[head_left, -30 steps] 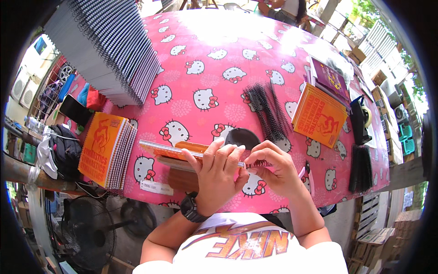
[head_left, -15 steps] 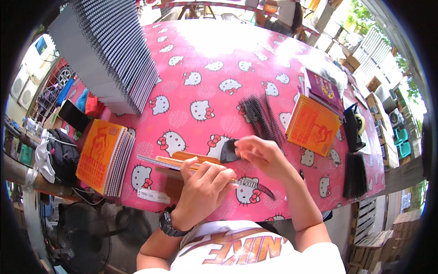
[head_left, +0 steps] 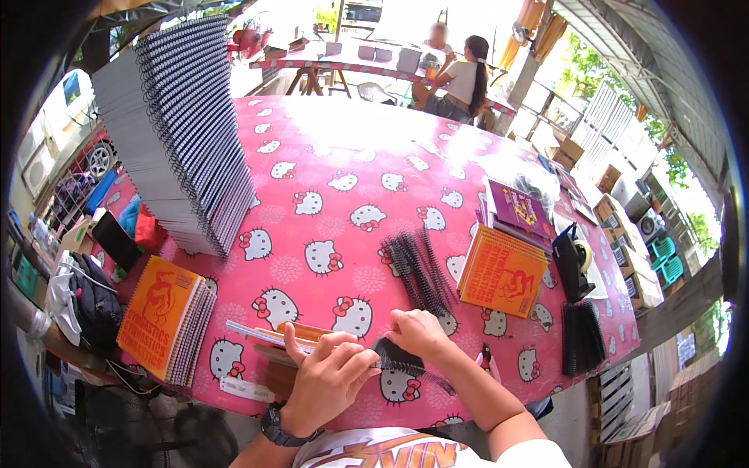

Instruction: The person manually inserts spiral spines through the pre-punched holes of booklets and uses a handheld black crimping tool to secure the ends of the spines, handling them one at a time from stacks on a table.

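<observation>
Pink cat-print tablecloth (head_left: 343, 156); orange notebooks (head_left: 158, 310); black coils (head_left: 419, 269).
</observation>
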Action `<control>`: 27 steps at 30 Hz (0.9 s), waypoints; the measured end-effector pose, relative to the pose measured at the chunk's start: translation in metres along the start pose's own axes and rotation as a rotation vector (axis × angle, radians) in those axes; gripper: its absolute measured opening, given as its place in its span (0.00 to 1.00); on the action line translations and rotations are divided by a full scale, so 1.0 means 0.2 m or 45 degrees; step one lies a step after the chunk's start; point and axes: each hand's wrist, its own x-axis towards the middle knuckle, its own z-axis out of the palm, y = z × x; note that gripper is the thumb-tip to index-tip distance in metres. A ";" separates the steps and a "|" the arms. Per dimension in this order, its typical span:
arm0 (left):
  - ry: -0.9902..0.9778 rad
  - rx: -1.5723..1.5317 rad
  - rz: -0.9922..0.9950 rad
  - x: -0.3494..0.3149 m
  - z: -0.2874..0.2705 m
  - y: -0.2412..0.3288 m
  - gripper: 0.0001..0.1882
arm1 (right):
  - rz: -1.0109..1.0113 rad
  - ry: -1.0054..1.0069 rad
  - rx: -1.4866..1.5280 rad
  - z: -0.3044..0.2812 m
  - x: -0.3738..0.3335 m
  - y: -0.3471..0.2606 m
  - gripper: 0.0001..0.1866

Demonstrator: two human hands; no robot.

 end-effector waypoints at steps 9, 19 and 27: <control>-0.117 -0.033 -0.037 0.00 -0.01 -0.03 0.09 | -0.663 -0.075 0.380 0.03 -0.07 0.09 0.19; -0.097 0.011 -0.023 0.00 -0.06 -0.02 0.09 | -0.373 0.493 0.074 0.03 -0.11 0.08 0.11; -0.161 -0.105 0.029 0.00 -0.08 -0.09 0.07 | -0.433 -0.187 0.136 -0.07 -0.12 0.05 0.36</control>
